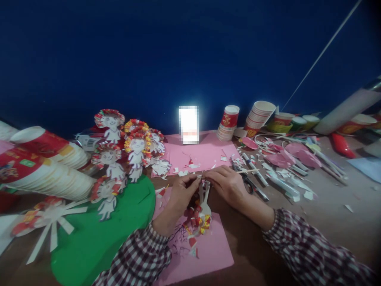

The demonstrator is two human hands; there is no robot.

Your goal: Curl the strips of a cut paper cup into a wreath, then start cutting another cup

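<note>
Fingers pinched together now, the left hand [181, 195] and right hand [228, 185] grip the far end of a white paper cutout with curled red-and-yellow strips [206, 210], over the near pink paper sheet [218, 246], a rounded flat green sheet [104, 238] lying left on the brown worktop [333, 214].

dark blue wall [190, 51], bright green sheet [98, 238], pink paper [216, 250] with dark scribbles [177, 237], white cut paper [205, 208] with red and yellow curls [204, 226], white paper dolls [136, 161] with red and yellow hair [137, 135], red and white cups [230, 120], purple and white checked sleeves [137, 256], brown table [250, 242]
</note>
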